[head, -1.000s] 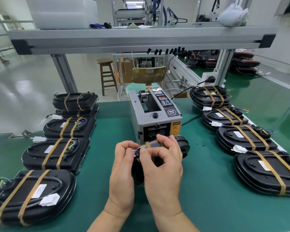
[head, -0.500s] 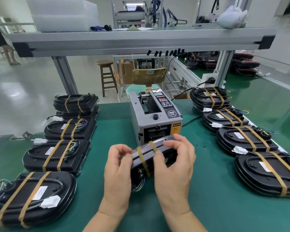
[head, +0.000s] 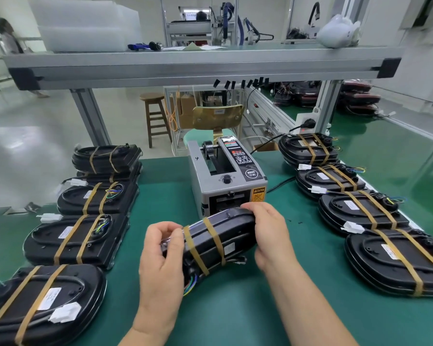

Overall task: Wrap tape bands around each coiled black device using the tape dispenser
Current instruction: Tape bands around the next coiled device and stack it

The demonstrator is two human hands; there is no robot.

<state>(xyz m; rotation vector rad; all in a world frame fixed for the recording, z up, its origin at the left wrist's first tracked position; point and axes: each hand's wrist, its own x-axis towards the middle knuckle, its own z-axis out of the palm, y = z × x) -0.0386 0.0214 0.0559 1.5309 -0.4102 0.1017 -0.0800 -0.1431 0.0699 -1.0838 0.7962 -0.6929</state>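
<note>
Head view: green table mat (head: 273, 310), with the tape dispenser (head: 225, 181) at centre back near the far edge, outlet side facing the person. Banded black devices line both sides. The left row (head: 75, 240) runs along the left edge from the near corner back to a stack. The right row (head: 360, 216) slants from the dispenser's right toward the near right. The bare mat between the rows forms a wedge that widens toward the near edge. An overhead shelf beam (head: 200, 66) spans the table above the dispenser. A black power cable (head: 280, 183) leaves the dispenser to the right rear.

The held device (head: 225, 236) is at centre, just in front of the dispenser outlet; cannot tell whether they touch. Its long axis runs from lower left to upper right, and it is tipped with the upper right end higher. Two tan tape bands (head: 211, 236) cross its short axis near the middle. Coloured wires (head: 191, 283) spill from the lower left end, below the left hand.

The left hand (head: 160, 260) is clamped on the lower left end, fingers curled over the rim. The right hand (head: 270, 236) is clamped on the upper right end, fingers wrapped over the top edge. The hands sit apart, one at each end.
</note>
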